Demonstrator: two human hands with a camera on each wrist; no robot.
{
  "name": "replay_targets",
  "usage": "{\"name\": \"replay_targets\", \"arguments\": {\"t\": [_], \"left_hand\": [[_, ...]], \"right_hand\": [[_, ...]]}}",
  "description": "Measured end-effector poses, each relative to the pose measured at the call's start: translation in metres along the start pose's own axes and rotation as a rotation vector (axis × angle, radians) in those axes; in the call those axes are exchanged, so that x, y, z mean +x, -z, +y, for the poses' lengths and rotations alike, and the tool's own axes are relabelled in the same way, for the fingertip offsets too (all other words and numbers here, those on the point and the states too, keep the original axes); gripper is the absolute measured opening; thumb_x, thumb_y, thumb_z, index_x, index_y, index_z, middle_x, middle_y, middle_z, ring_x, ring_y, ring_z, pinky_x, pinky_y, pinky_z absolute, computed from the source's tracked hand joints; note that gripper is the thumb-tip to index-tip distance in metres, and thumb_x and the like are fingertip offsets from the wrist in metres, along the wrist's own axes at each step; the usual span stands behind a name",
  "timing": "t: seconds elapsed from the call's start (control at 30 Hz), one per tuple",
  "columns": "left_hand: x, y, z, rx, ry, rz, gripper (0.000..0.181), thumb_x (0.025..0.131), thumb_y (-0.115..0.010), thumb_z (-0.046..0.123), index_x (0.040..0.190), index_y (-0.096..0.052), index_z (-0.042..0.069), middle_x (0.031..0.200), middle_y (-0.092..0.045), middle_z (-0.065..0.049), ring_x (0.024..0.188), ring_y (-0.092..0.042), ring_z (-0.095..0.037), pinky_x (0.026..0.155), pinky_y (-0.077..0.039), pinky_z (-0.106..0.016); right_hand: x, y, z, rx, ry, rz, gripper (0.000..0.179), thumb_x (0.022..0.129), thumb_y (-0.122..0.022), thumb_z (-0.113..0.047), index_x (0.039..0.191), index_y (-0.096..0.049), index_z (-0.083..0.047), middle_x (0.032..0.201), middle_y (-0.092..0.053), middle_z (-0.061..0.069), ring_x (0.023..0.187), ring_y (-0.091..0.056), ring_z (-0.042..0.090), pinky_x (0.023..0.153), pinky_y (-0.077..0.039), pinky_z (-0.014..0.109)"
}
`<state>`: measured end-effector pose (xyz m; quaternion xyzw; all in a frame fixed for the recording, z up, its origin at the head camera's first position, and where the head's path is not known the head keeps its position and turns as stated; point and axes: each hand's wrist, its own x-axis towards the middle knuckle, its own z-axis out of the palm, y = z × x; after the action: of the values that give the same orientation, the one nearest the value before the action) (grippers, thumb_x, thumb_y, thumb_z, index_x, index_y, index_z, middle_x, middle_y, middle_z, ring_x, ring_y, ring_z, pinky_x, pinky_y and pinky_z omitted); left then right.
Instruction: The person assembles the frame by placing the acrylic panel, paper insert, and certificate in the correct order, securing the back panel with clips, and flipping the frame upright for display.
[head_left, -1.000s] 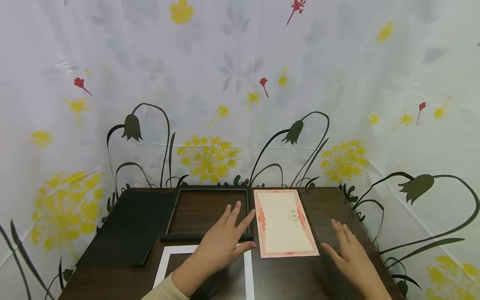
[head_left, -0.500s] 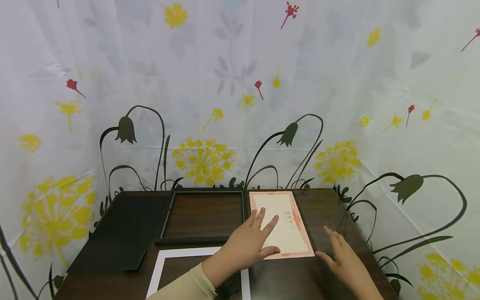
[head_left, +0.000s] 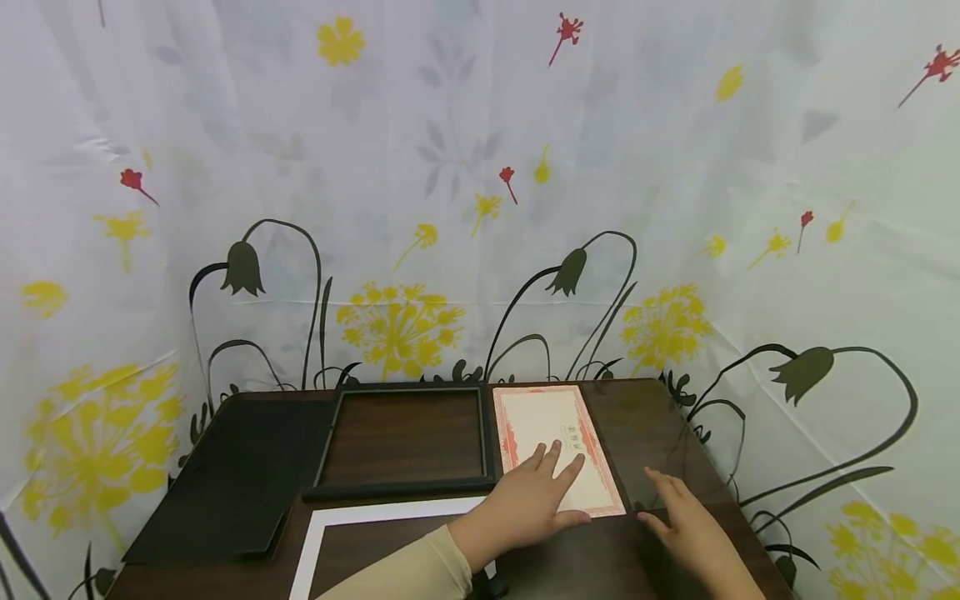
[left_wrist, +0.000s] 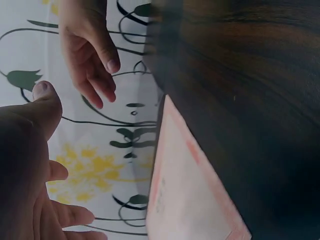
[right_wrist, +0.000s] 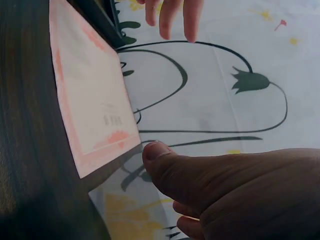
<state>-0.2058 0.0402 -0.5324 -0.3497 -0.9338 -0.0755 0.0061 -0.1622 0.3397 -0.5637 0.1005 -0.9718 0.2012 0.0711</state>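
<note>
A certificate sheet (head_left: 536, 417) with a red patterned border lies on the dark table. My left hand (head_left: 525, 504) hovers over its lower part, fingers spread and straight, holding nothing. In the left wrist view the sheet (left_wrist: 185, 185) shows below that hand, a space between them. To the right of the sheet is my right hand (head_left: 690, 525), palm turned inward, with fingers extended and nothing held. Its thumb (right_wrist: 160, 152) overlaps the area by the sheet's corner in the right wrist view. Beneath my right hand, a clear glossy sheet (right_wrist: 112, 200) reflects the curtain.
A black picture frame (head_left: 397, 487) lies at the back middle. Left of it is a black backing board (head_left: 225, 483). A white mat border (head_left: 315, 542) lies in front, partly hidden by my left arm. A flowered curtain (head_left: 450, 167) hangs behind the table (head_left: 637, 417).
My left hand has moved right, from over the picture frame's corner to over the certificate sheet. My right hand stays near its place. The head view has shifted slightly.
</note>
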Motion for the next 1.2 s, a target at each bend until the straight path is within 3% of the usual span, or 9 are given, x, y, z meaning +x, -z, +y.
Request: {"name": "replay_targets", "arguments": {"t": [0.2, 0.4, 0.63, 0.8, 0.97, 1.2], "left_hand": [[0.019, -0.012, 0.011, -0.001, 0.012, -0.024, 0.089, 0.103, -0.038, 0.082, 0.174, -0.030, 0.029, 0.175, -0.041, -0.014, 0.157, -0.049, -0.035, 0.120, -0.052, -0.041], [0.042, -0.025, 0.032, 0.006, -0.005, -0.072, 0.088, 0.103, -0.041, 0.082, 0.173, -0.033, 0.030, 0.175, -0.041, -0.011, 0.156, -0.051, -0.028, 0.116, -0.054, -0.037], [0.063, -0.047, 0.059, -0.004, 0.031, -0.131, 0.082, 0.101, -0.054, 0.077, 0.169, -0.040, 0.033, 0.175, -0.041, 0.000, 0.156, -0.050, -0.020, 0.112, -0.057, -0.036], [0.075, -0.058, 0.074, 0.032, 0.015, -0.137, 0.080, 0.101, -0.055, 0.076, 0.168, -0.042, 0.034, 0.176, -0.038, 0.002, 0.159, -0.046, -0.020, 0.112, -0.058, -0.038], [0.088, -0.066, 0.084, 0.094, 0.006, -0.127, 0.076, 0.104, -0.052, 0.074, 0.169, -0.040, 0.036, 0.177, -0.036, 0.006, 0.157, -0.047, -0.018, 0.108, -0.058, -0.035], [0.096, -0.074, 0.091, 0.144, -0.012, -0.106, 0.072, 0.106, -0.055, 0.068, 0.167, -0.044, 0.032, 0.177, -0.037, 0.003, 0.161, -0.041, -0.016, 0.117, -0.052, -0.032]], "right_hand": [[0.001, -0.011, 0.014, 0.025, -0.049, -0.078, 0.070, 0.095, -0.085, -0.020, 0.156, -0.055, -0.005, 0.144, -0.063, 0.026, 0.127, -0.069, 0.047, 0.101, -0.058, 0.062], [0.002, -0.024, 0.028, 0.029, -0.084, -0.114, 0.070, 0.098, -0.083, -0.023, 0.158, -0.053, -0.004, 0.150, -0.058, 0.028, 0.133, -0.064, 0.051, 0.106, -0.055, 0.067], [0.003, -0.029, 0.036, 0.032, -0.049, -0.044, 0.066, 0.095, -0.085, -0.019, 0.152, -0.058, 0.001, 0.147, -0.060, 0.030, 0.134, -0.063, 0.052, 0.108, -0.053, 0.067], [0.003, -0.032, 0.042, 0.054, -0.089, -0.061, 0.065, 0.098, -0.083, -0.021, 0.153, -0.057, 0.002, 0.148, -0.059, 0.029, 0.136, -0.061, 0.053, 0.111, -0.051, 0.068], [0.004, -0.039, 0.047, 0.057, -0.102, -0.070, 0.061, 0.099, -0.081, -0.020, 0.151, -0.059, 0.003, 0.152, -0.056, 0.031, 0.140, -0.058, 0.055, 0.113, -0.048, 0.070], [0.004, -0.047, 0.054, 0.024, -0.048, 0.022, 0.052, 0.095, -0.085, -0.015, 0.140, -0.068, 0.003, 0.140, -0.064, 0.025, 0.130, -0.065, 0.049, 0.109, -0.052, 0.066]]}}
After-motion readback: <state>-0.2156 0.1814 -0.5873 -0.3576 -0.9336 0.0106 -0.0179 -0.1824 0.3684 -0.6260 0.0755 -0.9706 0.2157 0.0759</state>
